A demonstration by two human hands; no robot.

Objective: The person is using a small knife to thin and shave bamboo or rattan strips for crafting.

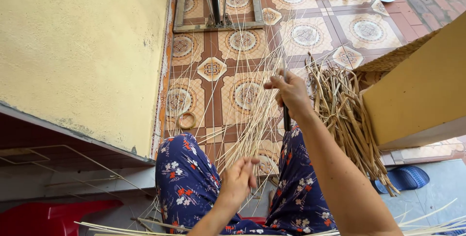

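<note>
Here, the left third of the view is taken up by a pale yellow wall (82, 46), whose lower edge runs diagonally down to the right and ends beside the knees. To its right a patterned tiled floor (310, 32) is seen, open and uncluttered across the upper middle. At the right edge a yellow slab (417, 95) juts in, with a woven basket rim (393, 59) showing along its upper edge. Against that slab a heap of coarse tan cane strips (347, 119) is piled, reaching down toward a blue slipper (405, 177). At the top a square wooden frame (218, 10) with upright metal rods is set on the tiles. The lower middle is filled by legs in navy floral trousers (187, 182), parted, with a fan of thin pale splints (242, 100) rising between them and spreading toward the frame. The right hand (291, 95) is closed around a dark handle (286, 117) held upright, with splints passing beside the fingers. The left hand (239, 180) is held lower, its fingers curled and pinching the gathered lower ends of the splints. A small coiled ring (187, 120) is laid on the tiles near the wall's edge.
</note>
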